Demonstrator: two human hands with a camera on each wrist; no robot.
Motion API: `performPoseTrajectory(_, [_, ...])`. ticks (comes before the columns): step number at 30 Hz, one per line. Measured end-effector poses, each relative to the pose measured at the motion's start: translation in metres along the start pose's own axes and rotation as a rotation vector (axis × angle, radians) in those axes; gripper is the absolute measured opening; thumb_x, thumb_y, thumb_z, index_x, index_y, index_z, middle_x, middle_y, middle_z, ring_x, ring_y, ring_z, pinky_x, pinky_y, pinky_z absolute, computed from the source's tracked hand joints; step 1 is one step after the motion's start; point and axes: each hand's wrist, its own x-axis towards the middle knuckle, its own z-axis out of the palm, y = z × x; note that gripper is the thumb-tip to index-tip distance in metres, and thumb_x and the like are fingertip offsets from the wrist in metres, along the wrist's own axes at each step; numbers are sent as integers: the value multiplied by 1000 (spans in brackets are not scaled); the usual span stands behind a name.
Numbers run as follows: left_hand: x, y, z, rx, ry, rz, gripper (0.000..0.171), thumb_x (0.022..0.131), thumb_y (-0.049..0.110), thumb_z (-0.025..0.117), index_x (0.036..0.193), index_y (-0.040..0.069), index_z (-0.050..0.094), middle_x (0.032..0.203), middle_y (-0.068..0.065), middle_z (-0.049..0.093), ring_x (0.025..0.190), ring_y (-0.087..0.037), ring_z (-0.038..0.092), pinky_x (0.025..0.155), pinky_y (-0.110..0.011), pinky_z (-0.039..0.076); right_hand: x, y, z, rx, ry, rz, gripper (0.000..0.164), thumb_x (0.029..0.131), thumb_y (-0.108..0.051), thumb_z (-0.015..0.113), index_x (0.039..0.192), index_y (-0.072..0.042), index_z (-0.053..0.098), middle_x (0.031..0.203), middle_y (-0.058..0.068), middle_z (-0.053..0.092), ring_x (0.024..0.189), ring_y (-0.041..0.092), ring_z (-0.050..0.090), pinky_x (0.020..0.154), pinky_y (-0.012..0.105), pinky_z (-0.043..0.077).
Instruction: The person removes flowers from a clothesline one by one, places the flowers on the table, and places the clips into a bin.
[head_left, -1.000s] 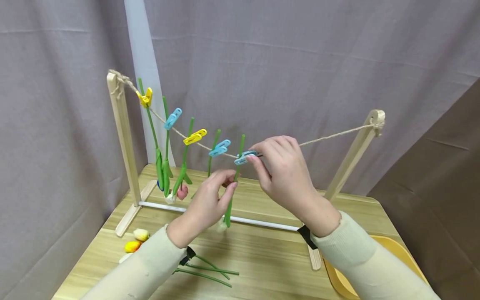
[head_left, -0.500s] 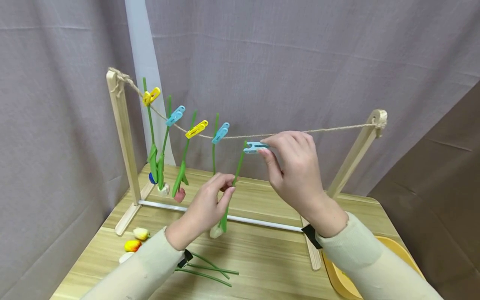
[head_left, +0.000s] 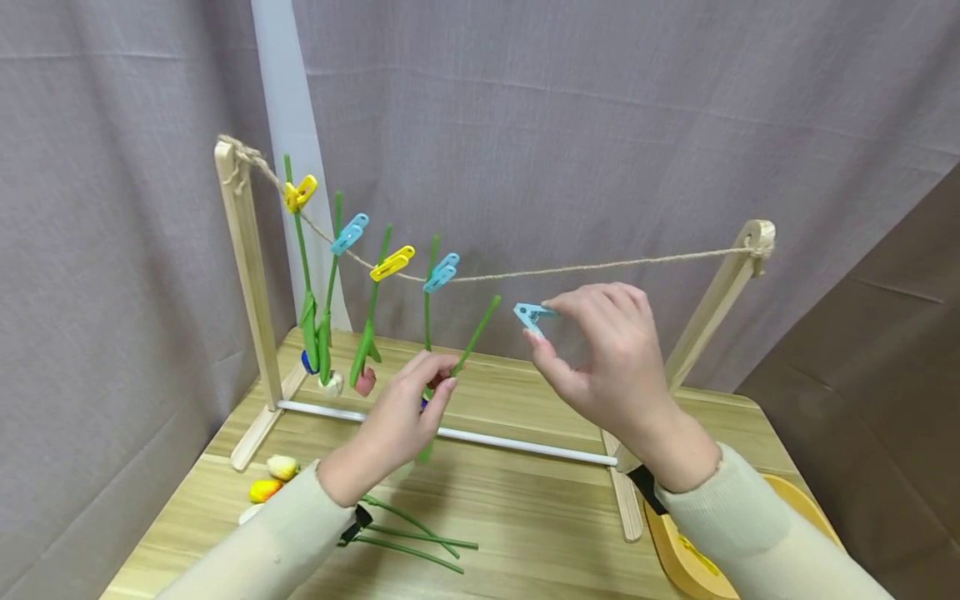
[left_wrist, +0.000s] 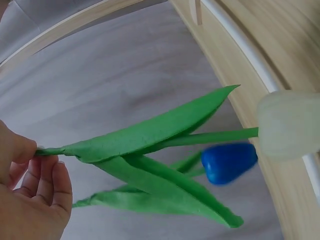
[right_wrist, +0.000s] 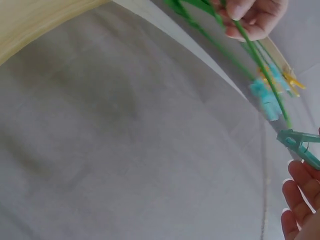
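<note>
My left hand (head_left: 397,417) pinches the green stem of a white artificial tulip (left_wrist: 290,125), its bloom hanging downward in the left wrist view. The stem's upper end leans to the right, apart from the twine (head_left: 555,269). Between thumb and fingertips my right hand (head_left: 611,367) holds a light blue clothespin (head_left: 531,314), just right of the stem tip and below the twine. Several tulips hang head down from the twine on yellow and blue clothespins; the nearest is a blue tulip (left_wrist: 227,162) under a blue clothespin (head_left: 441,272).
Two wooden posts, left (head_left: 251,283) and right (head_left: 708,308), carry the twine, joined below by a white rod (head_left: 525,446). Tulips with yellow and orange blooms (head_left: 265,490) lie at the front left. A yellow tray (head_left: 663,542) with a yellow clothespin stands at the right.
The blue clothespin has come off the twine and then off the stem, moving right with my right hand. My left hand has drawn the tulip down and left; the twine has risen.
</note>
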Motion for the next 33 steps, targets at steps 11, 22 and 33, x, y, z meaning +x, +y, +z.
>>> performPoseTrajectory(11, [-12,-1,-9,117,-35,11,19,93,1,61,111,5,65,98,-1,60,86,-10,56,73,-27,51,-54,13,0,22,-128,73,26,81,-19,65,100,-2,65,93,6,67,85,29,59,76,43,42])
performPoseTrajectory(22, [-26,-2,-14,233,-191,65,23,92,4,64,114,9,67,97,3,60,86,-12,55,73,-28,50,-112,19,-2,8,-195,201,32,87,-26,60,109,-3,66,94,7,67,87,28,57,79,43,40])
performPoseTrajectory(33, [-44,-9,-16,387,-285,191,29,86,-6,65,110,11,71,85,6,53,77,-9,50,67,-26,46,-155,16,-10,-5,-237,271,31,86,-24,65,111,-7,67,98,3,68,89,23,58,76,36,39])
